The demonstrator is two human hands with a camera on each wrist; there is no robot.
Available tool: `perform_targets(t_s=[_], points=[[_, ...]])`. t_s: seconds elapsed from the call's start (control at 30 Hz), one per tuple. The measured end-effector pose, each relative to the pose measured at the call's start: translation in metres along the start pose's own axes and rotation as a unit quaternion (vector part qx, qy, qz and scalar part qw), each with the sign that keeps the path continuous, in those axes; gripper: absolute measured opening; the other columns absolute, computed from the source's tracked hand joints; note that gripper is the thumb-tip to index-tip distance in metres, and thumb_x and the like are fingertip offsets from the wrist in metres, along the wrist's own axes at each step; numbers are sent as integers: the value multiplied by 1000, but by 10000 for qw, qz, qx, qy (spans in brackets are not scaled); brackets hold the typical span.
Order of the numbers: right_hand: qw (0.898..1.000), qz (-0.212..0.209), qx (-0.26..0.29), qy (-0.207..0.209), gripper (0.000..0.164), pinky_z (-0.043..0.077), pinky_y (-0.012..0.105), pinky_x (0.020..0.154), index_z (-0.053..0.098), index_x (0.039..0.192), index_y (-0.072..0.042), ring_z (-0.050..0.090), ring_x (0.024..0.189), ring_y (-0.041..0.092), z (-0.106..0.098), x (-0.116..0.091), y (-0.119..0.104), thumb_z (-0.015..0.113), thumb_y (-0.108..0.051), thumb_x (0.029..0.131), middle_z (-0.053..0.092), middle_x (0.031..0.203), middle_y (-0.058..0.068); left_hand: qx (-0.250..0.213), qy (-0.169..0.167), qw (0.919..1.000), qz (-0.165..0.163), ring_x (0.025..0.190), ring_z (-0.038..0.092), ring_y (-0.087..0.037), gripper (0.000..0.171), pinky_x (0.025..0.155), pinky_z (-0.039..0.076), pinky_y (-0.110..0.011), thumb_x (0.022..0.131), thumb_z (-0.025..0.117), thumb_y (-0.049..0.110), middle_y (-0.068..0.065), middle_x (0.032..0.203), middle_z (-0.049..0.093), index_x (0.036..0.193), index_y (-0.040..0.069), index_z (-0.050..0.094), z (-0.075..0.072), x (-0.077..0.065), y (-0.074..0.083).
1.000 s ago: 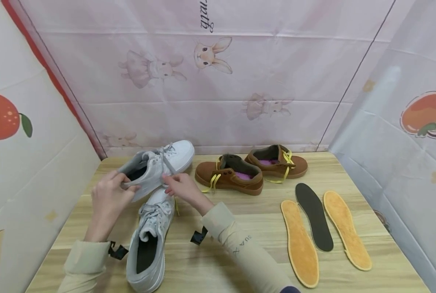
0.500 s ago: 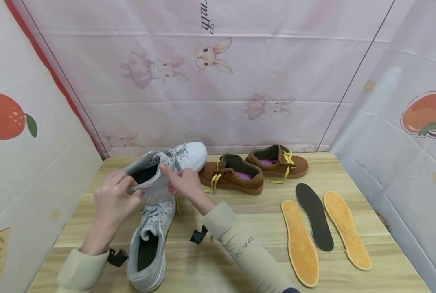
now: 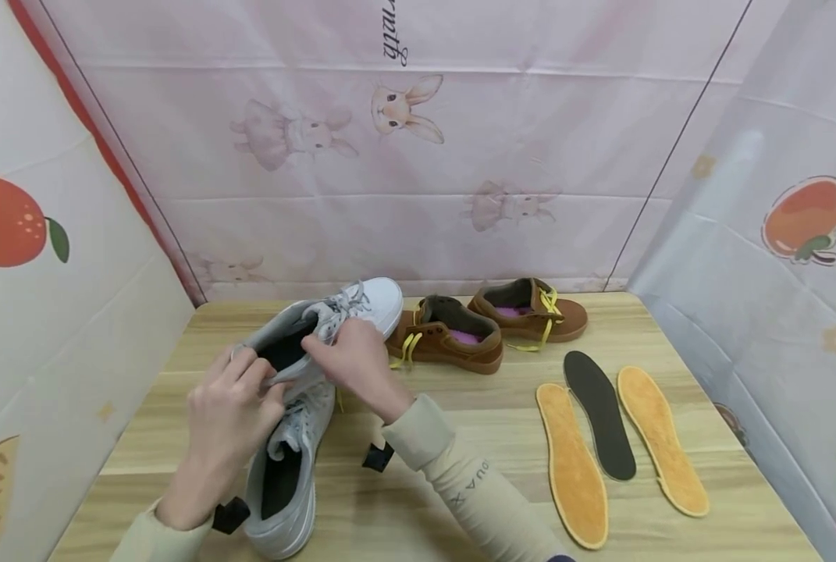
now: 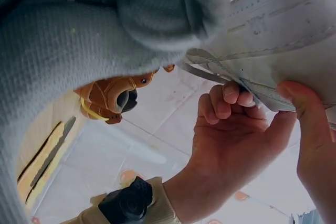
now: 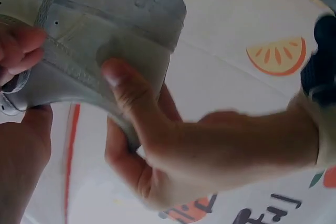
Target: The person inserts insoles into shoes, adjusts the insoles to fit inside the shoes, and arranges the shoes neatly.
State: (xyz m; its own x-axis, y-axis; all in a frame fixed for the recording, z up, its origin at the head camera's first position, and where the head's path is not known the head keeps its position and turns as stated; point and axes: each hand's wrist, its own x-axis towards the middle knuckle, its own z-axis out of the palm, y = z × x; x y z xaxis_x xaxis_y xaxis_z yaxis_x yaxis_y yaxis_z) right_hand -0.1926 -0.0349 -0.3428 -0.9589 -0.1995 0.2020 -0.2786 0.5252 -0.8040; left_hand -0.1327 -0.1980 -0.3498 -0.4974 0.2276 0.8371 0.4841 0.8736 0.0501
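Held up over the far left of the table is a white sneaker [image 3: 382, 303] with grey laces, its toe toward the back right. My left hand [image 3: 231, 414] grips its heel collar; the left thumb presses the outer side in the right wrist view. At the lace edge of the opening, my right hand [image 3: 361, 363] pinches the sneaker, fingers curled by a grey lace [image 5: 46, 3] and thumb at the collar. The dark inside [image 3: 287, 349] shows between the hands. A second white sneaker [image 3: 305, 499] stands below on the table, its toe partly hidden under the first.
Two brown shoes, one nearer [image 3: 460, 355] and one behind [image 3: 570, 316], with yellow laces and purple insides, stand at the back. On the right of the wooden table [image 3: 488, 406] lie a black insole [image 3: 603, 417] and two orange insoles, left [image 3: 575, 468] and right [image 3: 663, 441].
The held sneaker has shifted to the right, its opening turned more toward the head camera. My left hand moves right with it; my right hand has moved from the laces onto the edge of the opening.
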Motion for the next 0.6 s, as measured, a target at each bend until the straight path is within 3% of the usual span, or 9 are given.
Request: perform_targets(t_s=[0.17, 0.27, 0.47, 0.6], points=[[9994, -312, 4, 160, 51, 18, 22, 31, 31, 46, -14, 18, 29, 9, -1, -5, -5, 53, -38, 85, 23, 37, -4, 44, 298, 9995, 104, 67, 52, -31, 12, 39, 37, -41, 59, 69, 4, -7, 69, 52, 65, 3, 58, -8, 4, 6], [9981, -489, -176, 322, 50, 16, 21, 32, 29, 46, -14, 13, 31, 8, -4, -8, -8, 51, -34, 85, 19, 39, -5, 80, 311, 9994, 157, 71, 53, -34, 13, 40, 39, -44, 60, 68, 7, -8, 70, 53, 67, 3, 59, -14, 7, 9], [9897, -844, -722, 905, 48, 14, 20, 33, 28, 44, -15, 14, 32, 8, -8, -15, -13, 50, -24, 86, 19, 38, -6, -16, 35, 9998, 208, 87, 57, -38, 20, 51, 47, -50, 75, 63, 24, -8, 77, 57, 77, 4, 63, -30, 7, 25], [9825, -1141, -871, 1186, 47, 17, 20, 35, 28, 42, -16, 15, 33, 7, -13, -21, -14, 49, -22, 84, 18, 38, -7, -145, 152, 9996, 206, 99, 58, -38, 30, 58, 49, -51, 87, 54, 33, -7, 78, 58, 80, 4, 64, -36, 8, 36]])
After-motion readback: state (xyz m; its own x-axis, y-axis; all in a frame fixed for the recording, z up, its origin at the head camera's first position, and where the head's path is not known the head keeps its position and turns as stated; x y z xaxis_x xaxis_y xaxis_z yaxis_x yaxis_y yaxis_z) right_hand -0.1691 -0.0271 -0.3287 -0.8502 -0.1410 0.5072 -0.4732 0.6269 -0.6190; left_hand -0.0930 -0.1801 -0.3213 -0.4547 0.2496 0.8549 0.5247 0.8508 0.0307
